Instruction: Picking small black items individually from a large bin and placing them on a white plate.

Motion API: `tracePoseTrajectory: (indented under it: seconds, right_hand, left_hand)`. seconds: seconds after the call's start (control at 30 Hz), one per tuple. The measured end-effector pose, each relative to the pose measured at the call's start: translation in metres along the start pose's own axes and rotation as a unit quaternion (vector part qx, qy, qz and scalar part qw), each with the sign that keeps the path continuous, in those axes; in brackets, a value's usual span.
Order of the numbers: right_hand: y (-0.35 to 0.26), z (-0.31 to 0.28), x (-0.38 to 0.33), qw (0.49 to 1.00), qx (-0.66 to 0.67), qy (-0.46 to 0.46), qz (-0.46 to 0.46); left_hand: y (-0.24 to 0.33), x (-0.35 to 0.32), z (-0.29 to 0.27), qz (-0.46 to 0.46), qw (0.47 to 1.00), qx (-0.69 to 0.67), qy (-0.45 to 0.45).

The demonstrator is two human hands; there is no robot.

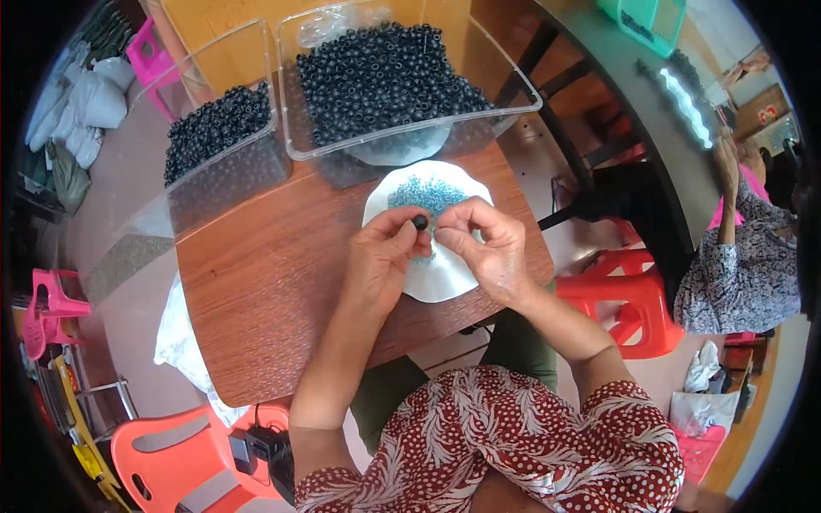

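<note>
My left hand (382, 248) pinches a small round black part (420, 222) with a hole in it between thumb and fingertips. Close beside it, my right hand (489, 248) has its thumb and forefinger pressed together; whatever is between them is too small to make out. Both hands are over a white plate (445, 282) with a wavy rim. A heap of tiny blue, clear-looking pieces (423, 192) lies on its far half.
Behind the plate, a large clear bin (410, 141) holds many black parts (385, 77). A smaller clear bin (227, 171) of them stands left on the brown wooden table (265, 308). Red stools (637, 299) stand at right, near another person (735, 282) at a dark table (633, 68).
</note>
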State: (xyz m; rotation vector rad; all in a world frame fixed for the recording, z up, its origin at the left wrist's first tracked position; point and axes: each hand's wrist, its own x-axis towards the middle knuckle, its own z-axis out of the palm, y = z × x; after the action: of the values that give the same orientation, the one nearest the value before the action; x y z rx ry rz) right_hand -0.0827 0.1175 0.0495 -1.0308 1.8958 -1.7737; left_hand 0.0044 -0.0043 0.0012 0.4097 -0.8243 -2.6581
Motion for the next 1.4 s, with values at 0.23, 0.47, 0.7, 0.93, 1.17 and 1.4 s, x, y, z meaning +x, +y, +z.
tracePoseTrajectory:
  seconds: [0.23, 0.47, 0.7, 0.93, 1.17, 1.4]
  right_hand:
    - [0.002, 0.006, 0.008, 0.990, -0.121, -0.009, -0.071]
    - [0.004, 0.004, 0.011, 0.999, -0.032, -0.027, -0.013]
    - [0.002, -0.004, 0.010, 0.989, 0.131, -0.020, 0.070]
    - [0.002, -0.003, 0.010, 0.999, 0.029, -0.019, 0.024]
    - [0.005, -0.002, 0.014, 0.997, -0.048, -0.038, -0.045]
    - [0.006, 0.001, 0.015, 0.993, -0.075, -0.033, -0.082]
  left_hand:
    - [0.000, -0.003, 0.005, 0.057, 0.992, 0.110, 0.024]
    - [0.005, -0.003, 0.003, 0.060, 0.987, 0.148, 0.008]
    - [0.007, 0.002, -0.003, -0.001, 0.999, 0.052, -0.007]
    - [0.006, 0.003, -0.002, 0.022, 0.998, 0.061, -0.028]
    - [0.006, 0.001, 0.002, 0.048, 0.993, 0.097, -0.039]
    - [0.007, 0.001, 0.002, 0.061, 0.992, 0.107, -0.022]
